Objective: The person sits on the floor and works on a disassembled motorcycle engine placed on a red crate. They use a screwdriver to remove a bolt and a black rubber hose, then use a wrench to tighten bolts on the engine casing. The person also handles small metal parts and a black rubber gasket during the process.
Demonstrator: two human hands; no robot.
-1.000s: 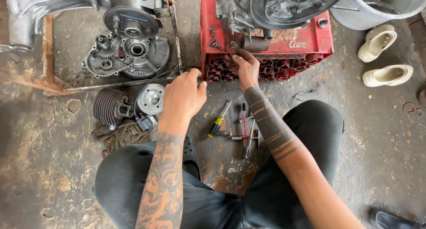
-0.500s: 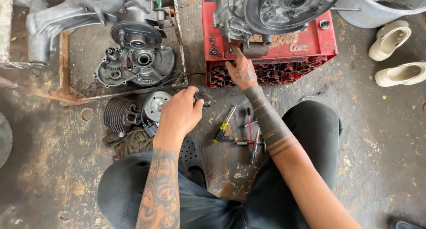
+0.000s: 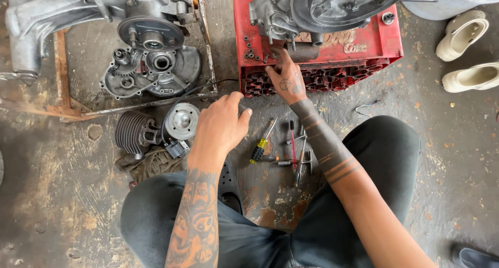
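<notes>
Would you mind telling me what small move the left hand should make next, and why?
Probably a short reach right and down to the yellow-handled screwdriver. The left hand hovers over the floor, seemingly holding nothing, while the right hand rests fingers on the red crate beneath the engine casing. The tools lie just right of the left hand, between the knees.

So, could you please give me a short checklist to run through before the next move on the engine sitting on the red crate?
1. Right hand at the crate's front edge under the engine: ok.
2. Left hand empty: cannot tell, fingers curled.
3. Screwdrivers lie on the floor between the knees, near both hands: ok.
4. Engine seated steadily on the red crate: cannot tell.
5. Loose small parts on the crate top away from the edge: ok.
</notes>
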